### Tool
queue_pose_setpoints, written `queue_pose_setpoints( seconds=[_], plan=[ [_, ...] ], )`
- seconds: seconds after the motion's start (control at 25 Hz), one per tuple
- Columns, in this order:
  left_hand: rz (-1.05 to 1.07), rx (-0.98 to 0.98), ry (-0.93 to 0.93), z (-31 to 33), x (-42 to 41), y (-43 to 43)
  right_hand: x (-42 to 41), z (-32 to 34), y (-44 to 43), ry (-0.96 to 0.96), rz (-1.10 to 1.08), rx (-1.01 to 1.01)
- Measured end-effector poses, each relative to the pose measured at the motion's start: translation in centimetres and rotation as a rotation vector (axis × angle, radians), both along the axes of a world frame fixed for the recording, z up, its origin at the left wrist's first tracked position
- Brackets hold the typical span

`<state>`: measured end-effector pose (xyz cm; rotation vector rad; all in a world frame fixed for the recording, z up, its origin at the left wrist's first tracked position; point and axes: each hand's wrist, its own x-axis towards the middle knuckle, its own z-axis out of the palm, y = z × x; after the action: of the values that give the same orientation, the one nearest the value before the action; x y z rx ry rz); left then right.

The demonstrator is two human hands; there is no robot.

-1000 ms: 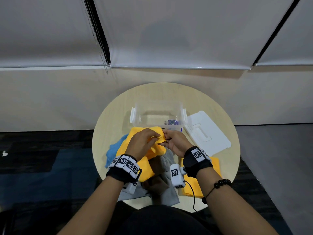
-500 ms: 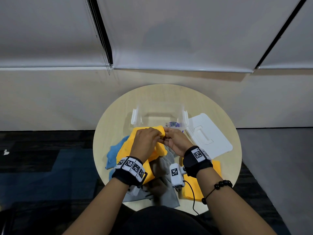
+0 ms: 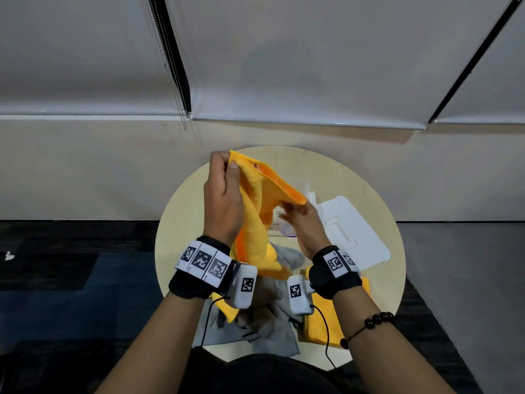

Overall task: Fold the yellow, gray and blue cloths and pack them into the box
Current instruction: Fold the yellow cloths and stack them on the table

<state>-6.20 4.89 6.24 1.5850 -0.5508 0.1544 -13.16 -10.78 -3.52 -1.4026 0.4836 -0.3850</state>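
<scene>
Round table: pale wood, mostly covered; near edge cut off by the person's body.
Yellow cloth: lifted above the table, hanging down from the fingers.
Gray cloth: crumpled below both wrists, partly hidden.
White lid: flat, right of the right fingers.
Clear box: almost wholly hidden behind the cloth.
Left hand: fingers pinching the cloth's top corner.
Right hand: blurred; fingertips closed on the cloth's lower edge.
</scene>
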Motion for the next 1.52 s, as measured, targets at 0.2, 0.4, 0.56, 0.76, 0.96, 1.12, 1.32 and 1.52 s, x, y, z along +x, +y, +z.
queue_pose_setpoints(
  seconds=[0.2,0.4,0.56,0.76,0.96,1.12,1.32,1.52],
  plan=[
    [0.143,-0.102,0.128,1.0,2.3,0.6,-0.1,6.4,-1.8,-0.217,-0.099,-0.037],
    [0.136,0.019,0.343,-0.2,3.5,-0.1,0.2,9.6,-1.1,-0.231,-0.118,-0.163],
    [0.152,0.074,0.249,-2.1,3.2,0.3,-0.5,9.3,-1.3,-0.194,-0.154,-0.216],
    [0.196,0.012,0.261,-1.8,4.2,0.6,-1.3,9.2,-2.4,-0.209,-0.045,-0.198],
    [0.152,-0.023,0.250,-2.5,4.3,0.7,-1.1,9.4,-2.0,-0.169,0.050,-0.193],
    [0.132,0.019,0.181,-2.8,4.1,1.1,-0.8,9.4,-2.2,-0.204,-0.069,-0.123],
    [-0.044,0.169,0.043,-1.6,3.9,0.8,-0.4,9.5,-1.3,-0.173,0.075,-0.238],
    [-0.232,0.304,-0.018,0.7,3.6,-0.8,-0.5,10.0,-0.8,-0.129,0.269,-0.353]
  ],
)
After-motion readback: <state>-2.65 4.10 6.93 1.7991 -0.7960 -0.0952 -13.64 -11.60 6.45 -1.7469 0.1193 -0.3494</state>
